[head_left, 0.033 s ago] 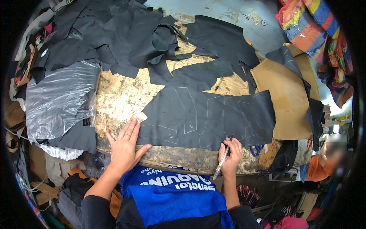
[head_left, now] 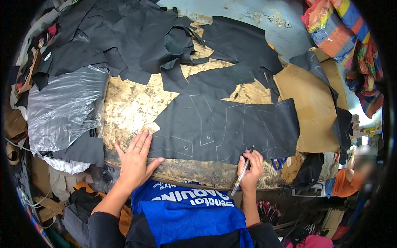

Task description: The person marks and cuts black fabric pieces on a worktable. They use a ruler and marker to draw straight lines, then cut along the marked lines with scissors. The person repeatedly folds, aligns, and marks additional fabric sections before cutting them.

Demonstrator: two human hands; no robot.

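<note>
Stained wd tbl [head_left: 128,99], blk sheet [head_left: 173,128] atop; bright bundles [head_left: 333,39] beyond; R fingers [head_left: 257,160] w/ pen [head_left: 240,178].

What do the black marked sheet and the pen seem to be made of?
The black marked sheet: perhaps leather or imitation leather, matte; its smooth surface hardly shines. The pen: likely clear plastic, glossy; its barrel looks see-through.

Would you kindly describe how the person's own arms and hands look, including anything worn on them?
The left sleeve and right sleeve are black or very dark and look plain, leaving the forearms bare. The left hand and right hand wear no gloves, and no watch or bracelet shows.
</note>
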